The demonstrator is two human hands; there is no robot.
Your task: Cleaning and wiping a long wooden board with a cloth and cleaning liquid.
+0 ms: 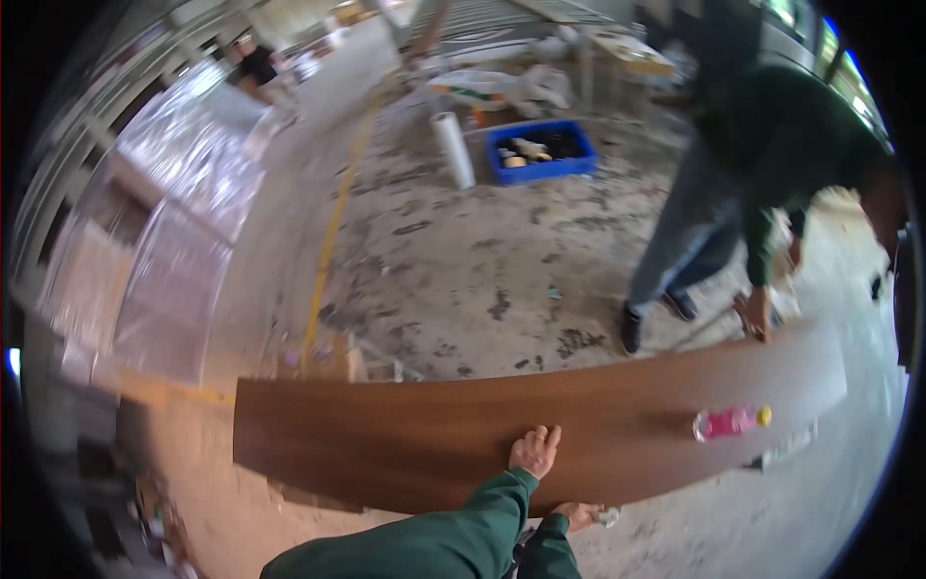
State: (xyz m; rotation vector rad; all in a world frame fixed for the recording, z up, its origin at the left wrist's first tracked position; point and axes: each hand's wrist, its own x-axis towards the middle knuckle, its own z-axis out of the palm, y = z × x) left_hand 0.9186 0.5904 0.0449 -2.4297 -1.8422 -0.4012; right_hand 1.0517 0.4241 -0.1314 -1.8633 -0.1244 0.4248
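A long brown wooden board (386, 415) stretches across in front of me. My left hand (536, 451) lies on its top face near the middle, fingers stretched out and holding nothing. At the near edge of the board is my right hand (582, 514), its fingers closed around a small whitish thing (606, 516) that is too blurred to name. To the right, a clear plastic bottle of pink liquid with a yellow cap (730, 423) lies on its side on the board.
A co-worker (772, 145) bends over the board's far right edge, one hand at it. Beyond stand a blue crate (543, 172) of mixed items and a white film roll (453, 150). Plastic-wrapped stacks (169, 280) line the left. Another person (258, 68) is far back.
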